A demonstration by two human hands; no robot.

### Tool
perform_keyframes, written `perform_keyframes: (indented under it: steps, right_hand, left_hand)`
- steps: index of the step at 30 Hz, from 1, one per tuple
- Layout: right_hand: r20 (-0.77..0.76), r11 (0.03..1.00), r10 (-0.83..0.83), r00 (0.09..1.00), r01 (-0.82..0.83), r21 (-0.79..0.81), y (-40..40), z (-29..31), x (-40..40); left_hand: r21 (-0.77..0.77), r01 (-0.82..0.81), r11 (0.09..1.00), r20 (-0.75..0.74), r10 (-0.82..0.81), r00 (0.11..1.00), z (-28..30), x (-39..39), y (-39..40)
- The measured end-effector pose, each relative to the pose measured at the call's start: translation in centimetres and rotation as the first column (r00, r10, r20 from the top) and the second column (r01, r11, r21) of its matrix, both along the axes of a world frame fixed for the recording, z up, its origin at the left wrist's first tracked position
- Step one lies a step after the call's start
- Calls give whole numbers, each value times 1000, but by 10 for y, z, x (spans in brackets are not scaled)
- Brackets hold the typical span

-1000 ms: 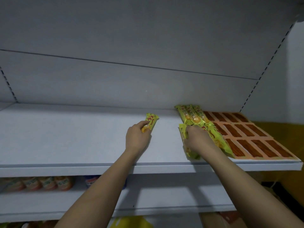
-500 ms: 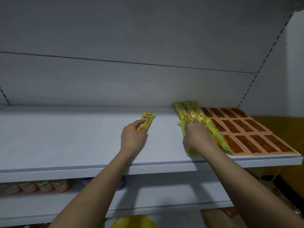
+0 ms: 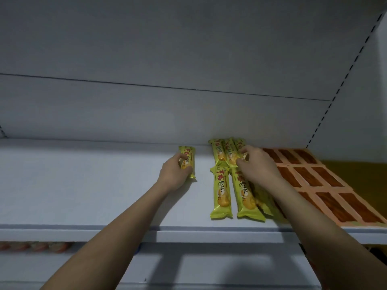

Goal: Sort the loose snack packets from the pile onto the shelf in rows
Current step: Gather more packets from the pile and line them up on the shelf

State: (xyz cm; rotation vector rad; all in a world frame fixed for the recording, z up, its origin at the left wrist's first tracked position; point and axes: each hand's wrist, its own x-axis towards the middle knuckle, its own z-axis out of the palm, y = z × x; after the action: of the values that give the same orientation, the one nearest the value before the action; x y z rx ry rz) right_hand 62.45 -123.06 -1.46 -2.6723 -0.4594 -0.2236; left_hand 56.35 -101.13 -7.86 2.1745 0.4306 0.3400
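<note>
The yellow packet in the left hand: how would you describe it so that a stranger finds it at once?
Look at the white shelf, left of the orange-brown packets and the block of yellow packets. One yellow packet lies apart, further left, near the back wall. It alone is gripped by the left hand and touches no other packet.

Yellow-green snack packets point(image 3: 221, 192) lengthwise in two rows on white shelf point(image 3: 83, 185), one packet point(image 3: 187, 161) apart left.

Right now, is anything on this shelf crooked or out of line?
Yes. The front packets slant right instead of lining up with the back row. One packet, held by the left hand, sits apart from the rows.
</note>
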Motion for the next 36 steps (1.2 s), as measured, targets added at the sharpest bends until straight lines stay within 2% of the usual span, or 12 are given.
perform_keyframes:
  steps: [7, 13, 21, 36]
  right_hand:
    - [-69, 997, 49, 996, -44, 61, -32, -12, 49]
    - [-142, 993, 112, 984, -105, 53, -38, -11, 75]
    - [-247, 971, 199, 948, -157, 180, -43, -27, 97]
    - [-221, 968, 220, 950, -186, 166, -36, -39, 107]
  left_hand:
    - [125, -39, 991, 12, 37, 999, 2, 39, -21]
    - [135, -20, 991, 14, 18, 1000, 0, 60, -44]
    - [159, -28, 987, 16, 26, 1000, 0, 59, -51]
    - [145, -72, 987, 44, 66, 997, -6, 56, -67]
